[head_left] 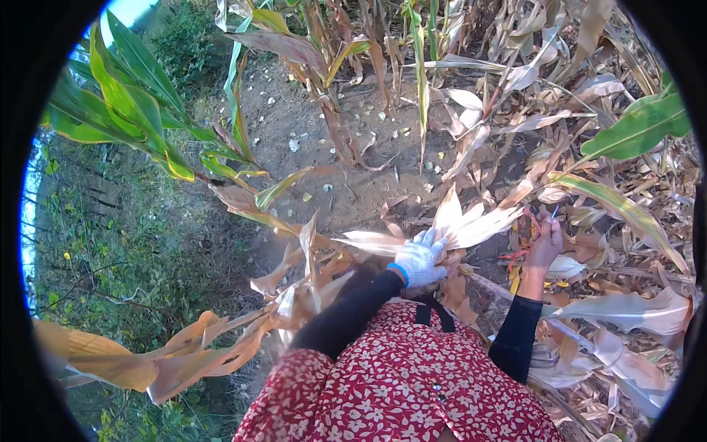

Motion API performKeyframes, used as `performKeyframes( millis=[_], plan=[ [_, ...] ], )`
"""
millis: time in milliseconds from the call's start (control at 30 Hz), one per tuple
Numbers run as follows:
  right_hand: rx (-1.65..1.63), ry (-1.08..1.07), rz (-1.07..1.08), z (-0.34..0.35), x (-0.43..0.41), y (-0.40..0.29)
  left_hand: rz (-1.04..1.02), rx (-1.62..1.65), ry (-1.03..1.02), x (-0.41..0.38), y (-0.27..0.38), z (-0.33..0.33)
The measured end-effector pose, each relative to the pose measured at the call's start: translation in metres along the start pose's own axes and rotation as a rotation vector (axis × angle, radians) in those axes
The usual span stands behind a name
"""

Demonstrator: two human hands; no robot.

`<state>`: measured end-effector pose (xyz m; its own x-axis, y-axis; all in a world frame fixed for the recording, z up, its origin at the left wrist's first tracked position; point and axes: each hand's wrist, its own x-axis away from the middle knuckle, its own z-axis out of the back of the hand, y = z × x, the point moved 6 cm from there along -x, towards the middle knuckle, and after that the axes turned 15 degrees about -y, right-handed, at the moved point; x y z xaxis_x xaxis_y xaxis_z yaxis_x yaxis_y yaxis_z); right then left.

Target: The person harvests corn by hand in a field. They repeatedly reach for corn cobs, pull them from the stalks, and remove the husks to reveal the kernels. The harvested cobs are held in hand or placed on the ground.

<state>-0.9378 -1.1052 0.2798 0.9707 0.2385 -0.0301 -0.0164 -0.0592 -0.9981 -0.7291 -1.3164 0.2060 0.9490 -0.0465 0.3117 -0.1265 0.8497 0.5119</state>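
My left hand [421, 259], in a white knit glove with a blue cuff edge, is closed around the base of pale, dry corn husks [469, 227]. The husks are spread open to both sides of the glove; whether an ear sits inside is hidden by the hand and glare. To the right, my bare right hand [544, 246] pinches a slim pointed tool [555, 212] whose tip sticks up above the fingers. Red cord or string [515, 255] hangs beside that hand, apart from the husks.
Dry corn stalks and leaves [607, 331] lie thick on the right. Bare soil [364, 193] with scattered pale bits is ahead. A green corn plant [127, 105] leans in from the upper left, and a dried leaf [127, 359] crosses the lower left.
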Motion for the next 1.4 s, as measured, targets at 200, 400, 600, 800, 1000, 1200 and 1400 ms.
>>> performKeyframes(
  millis=[200,400,600,800,1000,1200,1400],
  plan=[
    [-0.117,-0.265,0.043,-0.081,-0.007,-0.043,0.313,0.082,0.277,0.073,-0.052,0.157],
    [-0.014,-0.242,0.031,-0.111,-0.023,-0.067,0.603,-0.24,1.548,0.273,-0.175,0.254],
    [-0.214,-0.345,-0.029,-0.228,-0.036,-0.074,0.701,0.101,0.987,0.307,-0.319,0.207],
    [-0.1,-1.183,-0.133,-0.519,0.022,-0.014,0.493,-0.14,0.733,0.259,-0.35,0.265],
    [0.077,-1.487,-0.278,-0.692,0.118,0.082,0.755,-0.016,0.592,0.265,-0.428,0.292],
    [-0.005,-1.503,-0.537,-0.742,0.134,0.087,0.773,0.1,0.609,0.274,-0.455,0.29],
    [-0.153,-1.704,-0.501,-0.779,0.128,0.039,0.73,0.046,0.621,0.28,-0.45,0.281]
  ],
)
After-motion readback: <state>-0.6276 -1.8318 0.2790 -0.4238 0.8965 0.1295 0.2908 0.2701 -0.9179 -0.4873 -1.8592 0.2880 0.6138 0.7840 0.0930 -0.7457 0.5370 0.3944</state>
